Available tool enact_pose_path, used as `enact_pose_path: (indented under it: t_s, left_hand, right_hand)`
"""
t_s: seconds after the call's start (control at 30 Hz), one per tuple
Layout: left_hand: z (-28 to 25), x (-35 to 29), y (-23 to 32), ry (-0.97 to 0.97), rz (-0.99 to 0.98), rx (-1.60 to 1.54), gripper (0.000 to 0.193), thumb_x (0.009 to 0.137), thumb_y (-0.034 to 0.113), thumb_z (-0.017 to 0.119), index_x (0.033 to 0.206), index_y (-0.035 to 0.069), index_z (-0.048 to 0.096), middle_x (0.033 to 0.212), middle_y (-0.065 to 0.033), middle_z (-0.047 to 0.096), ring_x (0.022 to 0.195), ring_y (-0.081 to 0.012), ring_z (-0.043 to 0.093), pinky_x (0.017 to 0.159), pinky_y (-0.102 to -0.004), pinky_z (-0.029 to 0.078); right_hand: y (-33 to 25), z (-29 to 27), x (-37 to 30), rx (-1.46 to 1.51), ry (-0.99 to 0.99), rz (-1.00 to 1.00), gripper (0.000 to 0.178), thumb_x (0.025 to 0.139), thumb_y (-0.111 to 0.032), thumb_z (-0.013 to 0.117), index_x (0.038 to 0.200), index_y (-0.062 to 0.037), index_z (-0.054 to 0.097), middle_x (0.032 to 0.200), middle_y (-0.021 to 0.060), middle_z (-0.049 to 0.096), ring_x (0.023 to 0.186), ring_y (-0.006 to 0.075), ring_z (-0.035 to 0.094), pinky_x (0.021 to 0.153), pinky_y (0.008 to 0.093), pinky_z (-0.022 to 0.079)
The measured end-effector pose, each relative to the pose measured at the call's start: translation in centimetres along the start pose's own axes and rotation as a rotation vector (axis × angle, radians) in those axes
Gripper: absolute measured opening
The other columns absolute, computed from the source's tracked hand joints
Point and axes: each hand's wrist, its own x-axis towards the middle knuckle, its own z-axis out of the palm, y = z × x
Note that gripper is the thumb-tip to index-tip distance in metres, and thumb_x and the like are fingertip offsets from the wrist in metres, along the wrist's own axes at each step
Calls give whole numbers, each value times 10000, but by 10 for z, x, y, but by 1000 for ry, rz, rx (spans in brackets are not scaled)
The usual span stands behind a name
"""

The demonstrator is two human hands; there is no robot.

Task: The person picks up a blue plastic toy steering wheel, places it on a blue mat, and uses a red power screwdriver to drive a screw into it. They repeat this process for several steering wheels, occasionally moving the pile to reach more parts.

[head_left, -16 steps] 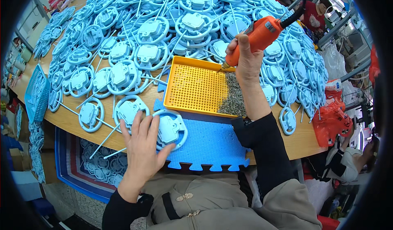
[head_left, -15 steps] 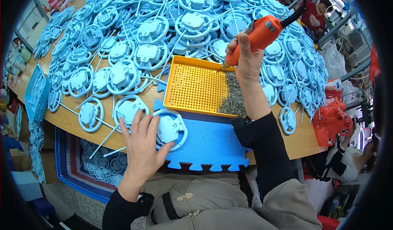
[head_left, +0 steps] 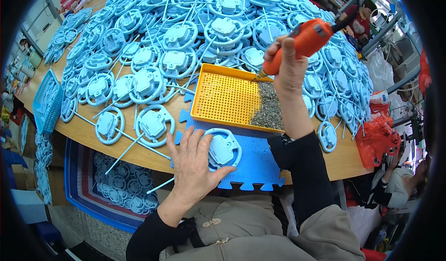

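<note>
Left hand [head_left: 195, 168] spread flat, pressed on blue ring part [head_left: 222, 148] lying on blue foam mat [head_left: 253, 165]. Orange electric screwdriver [head_left: 299, 45] gripped in right hand [head_left: 285, 70], at 1 o'clock from part, tip over screws [head_left: 269, 107] in yellow tray [head_left: 227, 100].

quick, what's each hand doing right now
left hand: open, flat on the light blue ring-shaped plastic part
right hand: closed around the orange electric screwdriver

- The far half of the round wooden table [head_left: 88, 133] is heaped with pale blue ring-shaped plastic parts [head_left: 176, 38], leaving no bare gaps there.
- The yellow perforated plastic tray [head_left: 227, 100] (screws piled at its right end) blocks the middle.
- Free surface shows on the blue foam mat [head_left: 258, 161] right of the held part, and along the table's right rim beside the orange plastic bag [head_left: 378, 135].
</note>
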Motion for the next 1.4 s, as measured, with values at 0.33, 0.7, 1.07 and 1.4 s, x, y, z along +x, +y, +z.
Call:
enact_pose_path:
  t_s: [0.33,0.7,1.07,1.4]
  left_hand:
    - [11,38,-1,204,132,-201,302,727,187,766,999,107,662,1076,-65,575,1126,-289,507,1015,-538,249]
    - [-2,25,-11,98,226,-150,87,751,134,743,807,120,679,1020,-14,610,1189,-300,492,1057,-615,194]
    - [14,3,-5,89,143,-168,393,710,224,792,1041,83,632,1097,-62,570,1209,-336,463,1058,-599,209]
    - [22,-3,-7,-18,37,-17,717,636,325,842,1224,63,528,1231,-129,470,1248,-352,406,1053,-587,243]
  right_hand:
    - [-77,50,-80,225,-228,97,570,831,-584,663,1010,-61,522,733,63,589,637,165,572,624,315,483]
    - [-79,53,-107,174,-332,118,659,798,-621,677,1040,-35,498,730,65,584,653,160,588,580,287,497]
    - [-74,48,-125,168,-306,160,635,778,-539,750,1043,-11,518,730,70,597,629,136,586,537,244,481]
    - [-59,49,-125,-19,-288,202,634,783,-618,699,994,-51,508,691,59,566,593,148,554,527,277,472]
